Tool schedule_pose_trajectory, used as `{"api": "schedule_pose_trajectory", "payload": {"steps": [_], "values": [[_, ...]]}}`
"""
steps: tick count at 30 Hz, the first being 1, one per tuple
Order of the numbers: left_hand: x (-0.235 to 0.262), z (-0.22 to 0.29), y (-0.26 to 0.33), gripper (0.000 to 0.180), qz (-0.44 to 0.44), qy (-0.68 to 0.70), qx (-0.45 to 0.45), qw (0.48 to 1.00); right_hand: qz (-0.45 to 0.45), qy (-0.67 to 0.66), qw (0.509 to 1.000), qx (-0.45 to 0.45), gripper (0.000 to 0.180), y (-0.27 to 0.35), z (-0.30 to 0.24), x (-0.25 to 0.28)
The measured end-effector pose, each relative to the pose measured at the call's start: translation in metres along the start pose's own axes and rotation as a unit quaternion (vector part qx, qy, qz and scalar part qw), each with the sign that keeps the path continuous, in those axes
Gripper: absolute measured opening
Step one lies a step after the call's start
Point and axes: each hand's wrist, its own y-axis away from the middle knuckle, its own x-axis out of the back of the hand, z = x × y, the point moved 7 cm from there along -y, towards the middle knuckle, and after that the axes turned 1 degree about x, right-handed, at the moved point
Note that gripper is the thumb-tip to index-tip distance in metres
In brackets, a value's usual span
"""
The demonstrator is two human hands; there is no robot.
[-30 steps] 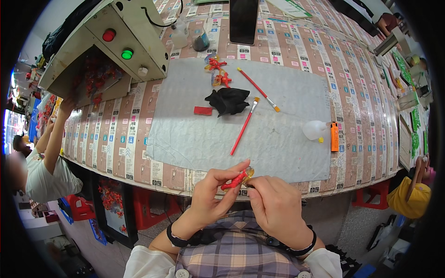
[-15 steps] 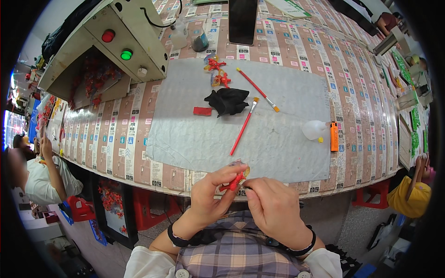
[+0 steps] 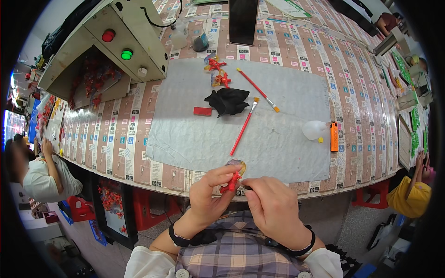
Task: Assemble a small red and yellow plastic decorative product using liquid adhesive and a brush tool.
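Just off the table's near edge, my left hand (image 3: 209, 189) is closed around a small red plastic figurine (image 3: 230, 183) with a yellowish translucent curved part at its top. Close by on the right, my right hand (image 3: 273, 201) is closed in a pinch, its fingertips near the figurine's side. Something small, thin and dark shows at those fingertips, but the hand hides most of it. Two more red figurines (image 3: 221, 80) with clear and yellow parts lie at the back of the grey sheet (image 3: 278, 153).
On the sheet are a black cloth (image 3: 227, 102), a red block (image 3: 202, 111), two red-handled brushes (image 3: 244, 127), a white bottle (image 3: 314, 130) and an orange lighter (image 3: 333, 137). A metal box (image 3: 139, 37) with lit buttons holds red parts. People sit at both sides.
The figurine has turned a little in my left hand and shifted slightly left, showing its yellowish part more. My right hand has hardly moved. The person at left has lowered a hand slightly.
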Motion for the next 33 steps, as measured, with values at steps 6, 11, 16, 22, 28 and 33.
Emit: {"api": "schedule_pose_trajectory", "payload": {"steps": [6, 11, 16, 22, 28, 33], "values": [[0.0033, -0.0028, 0.0031, 0.037, 0.028, -0.021, 0.005, 0.999, -0.008, -0.006, 1.0, 0.008, 0.01, -0.0001, -0.0007, -0.0028], [0.0037, -0.0024, 0.0027, 0.037, 0.034, -0.028, 0.002, 0.999, -0.01, -0.006, 1.0, 0.011, 0.01, -0.0007, -0.0011, -0.0044], [0.0037, -0.0014, 0.0018, 0.036, 0.035, -0.034, 0.002, 0.999, -0.012, -0.001, 1.0, 0.01, 0.009, -0.0011, -0.0012, -0.0056], [0.0037, -0.0005, 0.0006, 0.036, 0.033, -0.043, 0.0, 0.999, -0.011, 0.002, 1.0, 0.009, 0.01, -0.0013, -0.0011, -0.0058], [0.0031, -0.0009, 0.0009, 0.036, 0.033, -0.044, -0.002, 0.998, -0.015, -0.008, 1.0, 0.0, 0.01, -0.0009, 0.0003, -0.0069], [0.0029, -0.0002, -0.0002, 0.035, 0.029, -0.042, -0.004, 0.999, -0.018, -0.017, 1.0, -0.005, 0.009, -0.0004, 0.0013, -0.0075]]}}
